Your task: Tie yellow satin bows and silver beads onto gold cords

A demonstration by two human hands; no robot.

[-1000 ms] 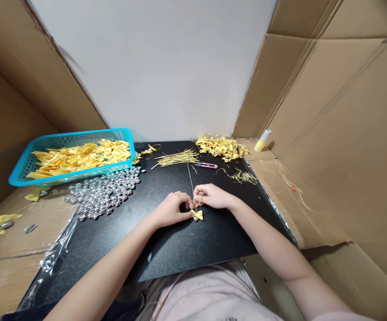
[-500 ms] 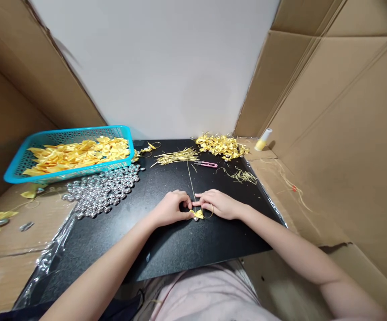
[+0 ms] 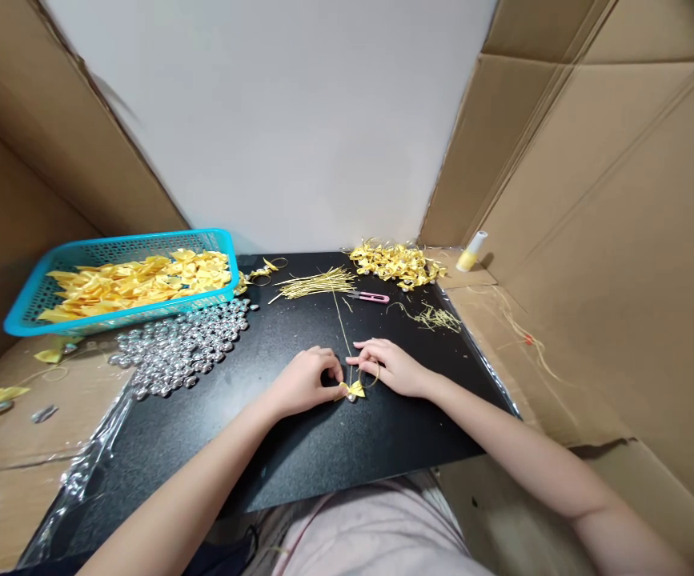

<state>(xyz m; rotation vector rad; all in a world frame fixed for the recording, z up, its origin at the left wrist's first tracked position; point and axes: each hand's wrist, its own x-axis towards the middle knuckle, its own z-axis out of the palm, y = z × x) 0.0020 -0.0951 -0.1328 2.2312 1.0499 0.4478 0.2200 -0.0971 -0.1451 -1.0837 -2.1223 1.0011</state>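
Note:
Pinched between the thumb and fingers of my left hand (image 3: 310, 378) is one side of a small yellow ribbon bow (image 3: 357, 390). A silver bead (image 3: 351, 397) sits at the bow's middle, low over the black board. My right hand (image 3: 398, 368) is just to the right, with a couple of fingers stretched toward the left and the others curled. A loop of thin yellow cord (image 3: 377, 376) runs from the bow up to these curled fingers; their exact grip on it is partly hidden. One straight strand (image 3: 342, 324) reaches from the bow toward the back.
At the left stands a blue basket (image 3: 122, 314) of yellow bows, with many silver beads (image 3: 182, 348) before it. Behind my hands lie cut cords (image 3: 316, 283), pink thread snips (image 3: 371, 297), a pile of beaded bows (image 3: 398, 264) and cord scraps (image 3: 436, 318). Cardboard walls (image 3: 616, 200) flank the board.
My right hand has drawn slightly away from the bow, and the gap between its fingers and the bow is wider. My left hand keeps its pinch. The view has shifted a little.

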